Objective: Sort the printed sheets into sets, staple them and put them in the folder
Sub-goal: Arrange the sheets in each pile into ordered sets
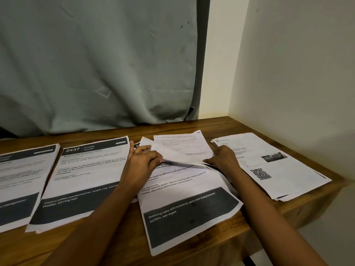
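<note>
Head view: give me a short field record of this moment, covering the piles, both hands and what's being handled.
surface: wooden table
piles, left to right: far-left pile; KITCHEN pile; middle pile, dressing-table sheet on top; QR-code pile
left hand: pinches the left edge of the loose sheets, raised above the middle pile
right hand: at the loose sheets' right edge, grip unclear
stapler, folder: not in view
</note>
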